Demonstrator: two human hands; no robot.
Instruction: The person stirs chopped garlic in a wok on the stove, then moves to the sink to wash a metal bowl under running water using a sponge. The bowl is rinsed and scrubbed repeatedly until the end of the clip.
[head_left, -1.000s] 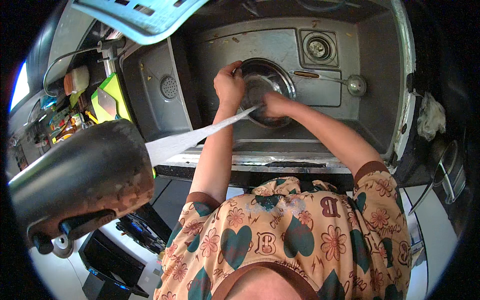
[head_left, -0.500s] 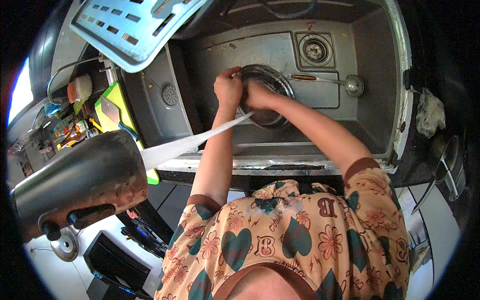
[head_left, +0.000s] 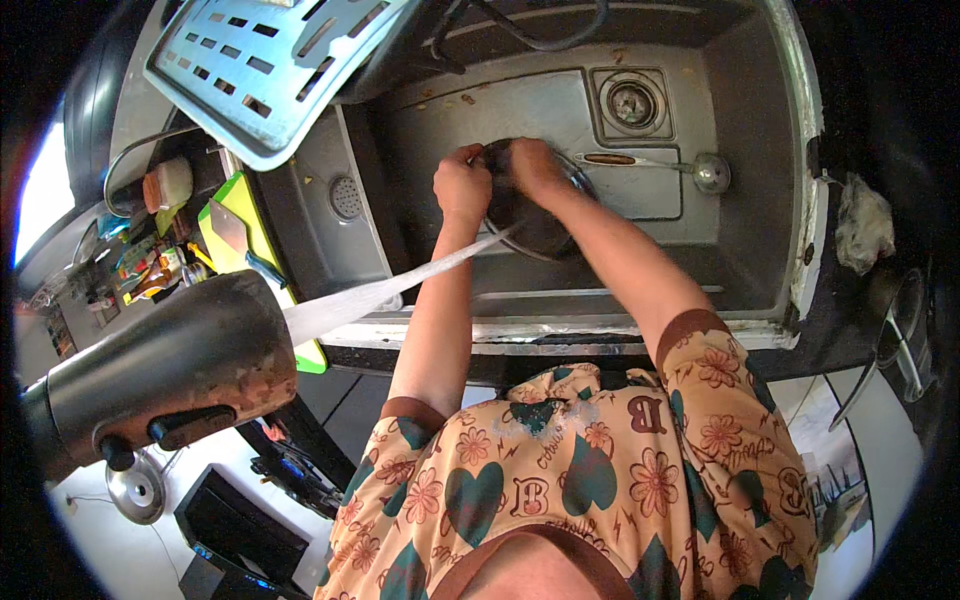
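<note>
In the large sink, a dark round metal bowl (head_left: 545, 238) catches a stream of water (head_left: 400, 285) from the black faucet (head_left: 190, 360). My left hand (head_left: 463, 184) is closed on the bowl's left rim. Over the bowl's upper inside is my right hand (head_left: 535, 170), a little blurred, its fingers curled; what it holds, if anything, is hidden. To the right of the bowl a ladle (head_left: 660, 165) lies on the sink floor.
A light blue slotted rack (head_left: 270, 70) stands at the upper left, above a smaller basin (head_left: 320, 220). A knife (head_left: 235, 230) rests on a green cutting board (head_left: 243, 190). The drain (head_left: 632, 103) is at the sink's far right. A crumpled plastic bag (head_left: 864, 225) hangs beyond the right rim.
My right hand has shifted up and to the right within the bowl. The bowl has moved slightly, while my left hand keeps hold of its rim. Water keeps running.
</note>
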